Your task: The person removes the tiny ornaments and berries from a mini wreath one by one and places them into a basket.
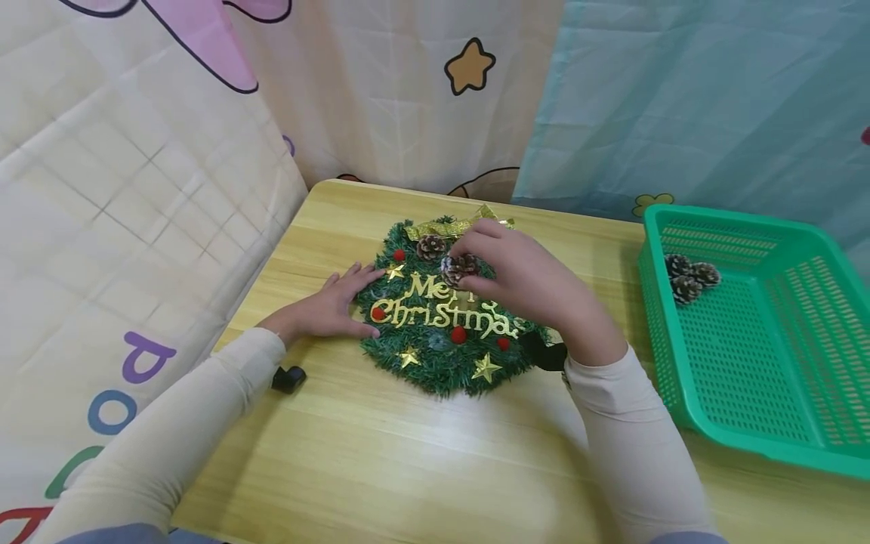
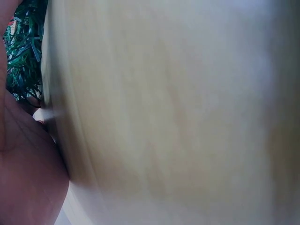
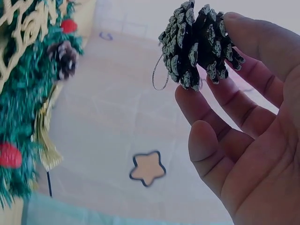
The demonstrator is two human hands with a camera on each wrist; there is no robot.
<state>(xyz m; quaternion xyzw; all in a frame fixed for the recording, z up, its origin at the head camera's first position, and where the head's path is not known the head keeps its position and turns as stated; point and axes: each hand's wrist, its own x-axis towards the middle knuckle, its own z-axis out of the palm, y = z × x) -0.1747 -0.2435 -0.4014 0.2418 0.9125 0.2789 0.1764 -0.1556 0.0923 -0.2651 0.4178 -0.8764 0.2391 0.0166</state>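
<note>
Over the upper part of a green tinsel wreath [image 1: 442,374], my right hand [image 1: 530,276] pinches a white-tipped pine cone [image 1: 459,270] between thumb and fingers. In the right wrist view that pine cone [image 3: 197,47] has a thin hanging loop. My left hand [image 1: 333,302] lies with spread fingers at the wreath's left edge, touching it. Gold "Merry Christmas" lettering [image 1: 442,313] crosses the wreath, partly hidden by the right hand. Another pine cone [image 1: 431,247] sits on the wreath near the gold ribbon [image 1: 442,229]. The left wrist view shows mostly blurred tabletop.
A green plastic basket [image 1: 768,446] stands at the right of the wooden table [image 1: 381,468], with several pine cones [image 1: 688,278] in its far left corner. Printed curtains [image 1: 408,98] hang behind and to the left. Gold stars [image 1: 485,368] and red balls [image 1: 458,335] dot the wreath.
</note>
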